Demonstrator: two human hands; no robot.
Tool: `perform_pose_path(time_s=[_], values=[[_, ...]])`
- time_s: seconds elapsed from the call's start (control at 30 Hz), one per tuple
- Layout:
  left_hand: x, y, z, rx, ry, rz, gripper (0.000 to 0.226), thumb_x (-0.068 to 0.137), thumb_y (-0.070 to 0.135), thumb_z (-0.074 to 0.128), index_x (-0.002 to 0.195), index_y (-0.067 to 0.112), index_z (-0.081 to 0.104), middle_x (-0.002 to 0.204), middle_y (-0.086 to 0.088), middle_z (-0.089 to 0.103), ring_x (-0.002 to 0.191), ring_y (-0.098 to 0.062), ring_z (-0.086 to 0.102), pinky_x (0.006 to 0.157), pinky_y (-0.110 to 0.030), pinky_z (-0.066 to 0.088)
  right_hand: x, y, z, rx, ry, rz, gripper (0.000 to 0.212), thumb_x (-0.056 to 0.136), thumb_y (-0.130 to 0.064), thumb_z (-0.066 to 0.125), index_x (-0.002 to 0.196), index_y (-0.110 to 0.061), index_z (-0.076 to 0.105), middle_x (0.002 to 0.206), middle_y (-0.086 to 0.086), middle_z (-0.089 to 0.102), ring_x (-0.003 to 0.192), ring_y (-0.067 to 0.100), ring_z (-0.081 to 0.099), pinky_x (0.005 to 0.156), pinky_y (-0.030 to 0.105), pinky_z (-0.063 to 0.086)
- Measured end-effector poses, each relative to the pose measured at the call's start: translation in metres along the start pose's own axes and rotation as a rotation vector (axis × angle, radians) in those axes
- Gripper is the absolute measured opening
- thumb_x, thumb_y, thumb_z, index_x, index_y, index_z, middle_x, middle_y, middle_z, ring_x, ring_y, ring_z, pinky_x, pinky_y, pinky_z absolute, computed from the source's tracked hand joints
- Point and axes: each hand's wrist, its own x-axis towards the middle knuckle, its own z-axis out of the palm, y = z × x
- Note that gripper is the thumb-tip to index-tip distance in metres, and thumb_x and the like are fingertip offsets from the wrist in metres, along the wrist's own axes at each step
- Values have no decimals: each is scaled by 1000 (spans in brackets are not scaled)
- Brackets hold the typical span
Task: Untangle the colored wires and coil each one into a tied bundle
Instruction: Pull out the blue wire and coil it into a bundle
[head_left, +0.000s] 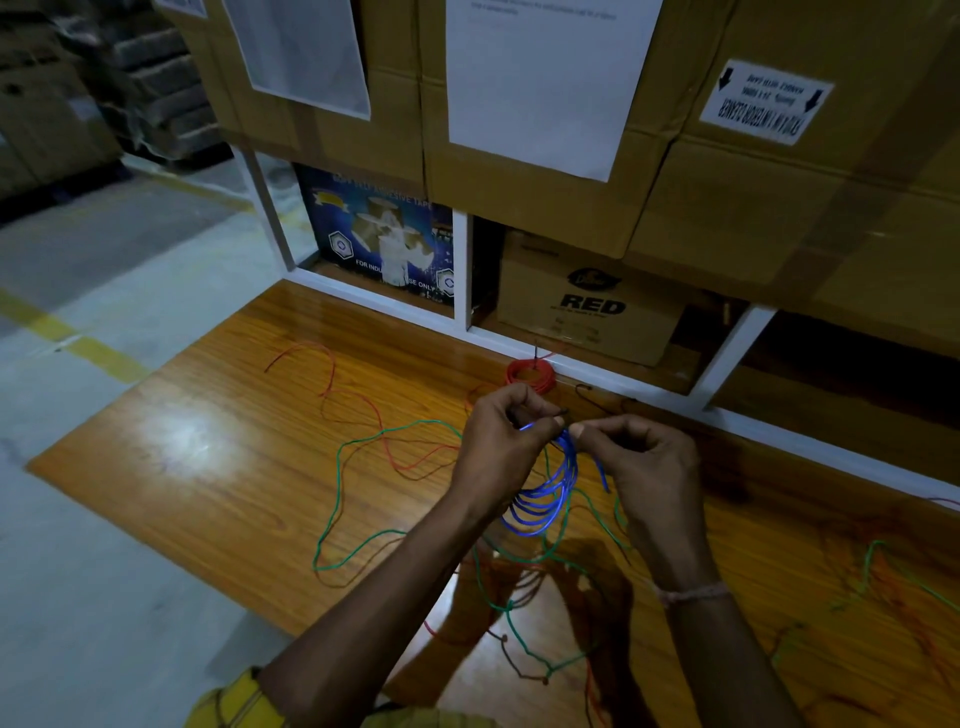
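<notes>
A coil of blue wire (545, 493) hangs in several loops between my hands above the wooden table (218, 447). My left hand (501, 447) pinches the top of the coil, and my right hand (644, 462) pinches a thin dark tie at the same spot. A red wire bundle (531, 375), coiled and tied, lies at the table's far edge. Loose green wire (337, 467), red wire (332, 374) and brown wire (363, 577) sprawl tangled over the table to the left and beneath my arms.
A white shelf frame (462, 270) rises behind the table, holding a blue printed box (379, 234) and a cardboard box marked RED (587, 306). Large cartons (779, 197) with paper sheets stack above. Concrete floor with a yellow line (78, 338) lies to the left.
</notes>
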Motion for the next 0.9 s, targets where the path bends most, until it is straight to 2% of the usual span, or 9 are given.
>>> perform_pose_path(time_s=[0.13, 0.2, 0.3, 0.37, 0.47, 0.53, 0.6, 0.67, 0.9], values=[[-1, 1, -2, 71, -28, 22, 10, 92, 8, 77, 85, 12, 70, 66, 11, 59, 49, 4, 49, 52, -16, 38, -1, 2, -1, 42, -1, 18, 4, 84, -7, 83, 88, -10, 82, 82, 2, 81, 77, 7, 74, 66, 12, 52], [-1, 0, -3, 115, -37, 38, 9, 92, 10, 77, 86, 13, 71, 65, 15, 61, 56, 4, 54, 56, -15, 41, -1, 5, -2, 63, -2, 26, 4, 85, -7, 82, 88, -10, 82, 82, 2, 81, 77, 7, 75, 67, 14, 53], [-2, 1, -3, 172, -19, 86, 9, 92, 12, 77, 86, 16, 72, 67, 17, 63, 68, 1, 60, 64, -18, 46, 0, 8, -2, 102, 8, 57, 7, 84, -5, 82, 86, -11, 82, 84, 6, 81, 83, 17, 76, 76, 28, 58], [-4, 2, -1, 197, -9, 116, 10, 92, 12, 77, 85, 18, 71, 70, 14, 65, 72, -1, 62, 67, -21, 49, 0, 11, -1, 132, 18, 72, 10, 84, -2, 81, 83, -12, 82, 84, 7, 81, 83, 20, 76, 80, 34, 58], [-4, 2, 2, 245, -9, 182, 12, 91, 8, 74, 85, 18, 69, 79, 8, 69, 81, -7, 67, 74, -35, 57, 0, 12, 2, 192, 38, 94, 10, 84, 0, 80, 83, -10, 81, 83, 9, 80, 78, 17, 73, 77, 32, 56], [-3, 1, 2, 289, -15, 223, 12, 91, 8, 72, 87, 18, 68, 85, 6, 69, 86, -13, 68, 76, -42, 57, -1, 12, 3, 245, 45, 117, 8, 85, 1, 79, 84, -7, 80, 80, 8, 79, 74, 14, 72, 72, 28, 57], [-4, -1, 3, 333, -38, 255, 10, 91, 9, 71, 90, 19, 68, 90, 5, 66, 89, -16, 66, 78, -44, 56, -2, 12, 2, 292, 41, 136, 8, 86, 2, 77, 84, -6, 79, 78, 6, 79, 71, 11, 72, 69, 25, 57], [-6, -3, 4, 368, -69, 266, 11, 91, 11, 70, 94, 22, 69, 94, 4, 64, 91, -17, 64, 79, -44, 56, -3, 14, 0, 321, 30, 140, 10, 86, 1, 77, 84, -8, 81, 84, 10, 79, 78, 17, 73, 75, 31, 58], [-6, -2, 5, 191, -84, 175, 6, 92, 11, 74, 89, 15, 72, 83, 1, 73, 84, -16, 71, 78, -47, 58, -7, 15, -7, 374, -17, 131, 11, 89, -6, 74, 85, -11, 82, 86, 10, 79, 80, 16, 71, 73, 25, 57]])
